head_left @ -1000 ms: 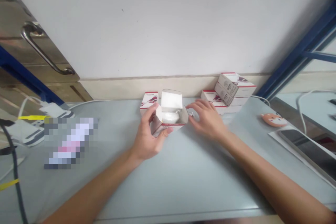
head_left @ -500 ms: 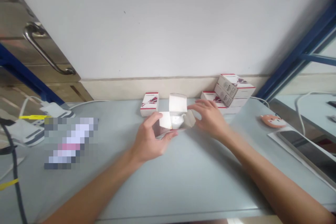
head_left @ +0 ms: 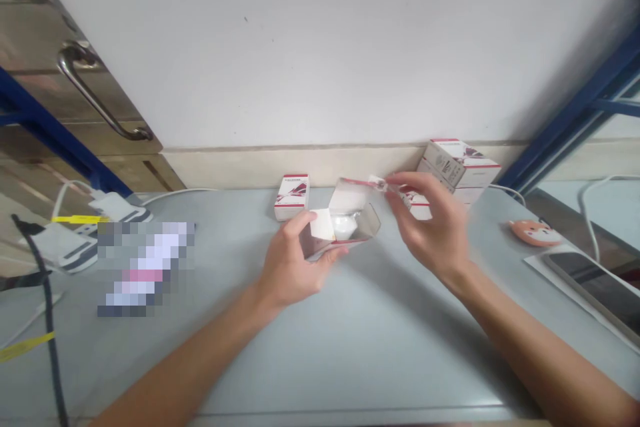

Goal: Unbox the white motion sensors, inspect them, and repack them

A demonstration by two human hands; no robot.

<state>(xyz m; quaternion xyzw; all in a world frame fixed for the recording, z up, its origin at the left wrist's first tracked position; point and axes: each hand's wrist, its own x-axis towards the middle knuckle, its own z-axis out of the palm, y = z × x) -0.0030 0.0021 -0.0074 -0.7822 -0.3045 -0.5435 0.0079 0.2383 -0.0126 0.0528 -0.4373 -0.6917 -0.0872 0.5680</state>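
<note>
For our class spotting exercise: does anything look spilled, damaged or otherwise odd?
The pixelated patch on the table, at left, stands out: coarse squares hide what's there. No spill shows, and the open box in the left hand looks undamaged.

One open box (head_left: 323, 225) with one white lump (head_left: 346, 224) inside. Going round it: one closed box (head_left: 292, 196) at 10 o'clock, three or more piled boxes (head_left: 477, 175) at 2, some hidden, one orange thing (head_left: 534, 232) at 3, two yellow strips (head_left: 80, 219) at 8 and 9, one handle (head_left: 98, 104) at 10.
</note>
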